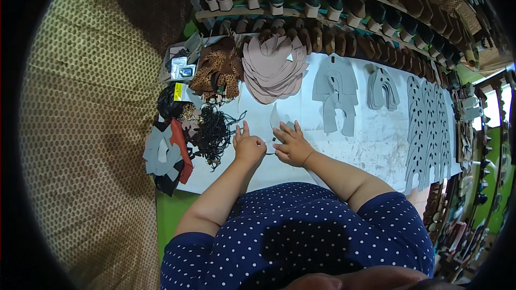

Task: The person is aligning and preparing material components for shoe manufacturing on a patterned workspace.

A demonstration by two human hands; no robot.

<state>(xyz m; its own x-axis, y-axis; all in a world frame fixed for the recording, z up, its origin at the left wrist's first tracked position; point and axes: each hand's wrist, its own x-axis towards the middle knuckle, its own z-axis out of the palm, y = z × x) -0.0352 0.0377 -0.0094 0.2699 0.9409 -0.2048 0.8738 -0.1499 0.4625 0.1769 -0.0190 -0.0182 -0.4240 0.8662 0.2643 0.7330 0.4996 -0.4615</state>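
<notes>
1. Pale grey, the cut piece (279, 120) lies flat on the white table (371, 145), directly ahead of the person, its near edge under the right hand (291, 146).
2. The right hand presses down on that piece with fingers spread flat. The left hand (248, 146) is curled nearly closed, thumb and forefinger pinched together; what it pinches is too small to tell.
3. Risk: the two hands touch over the piece. A slip of the pinched item could mark the material or catch the right hand's fingers.
4. Risk: the black beaded cords (214, 131) lie just beside the left wrist and could snag and drag.
5. Risk: the stack of mauve pieces (274, 67) fans out near the piece; a sweeping forearm could scatter it and mix the cuts.
</notes>
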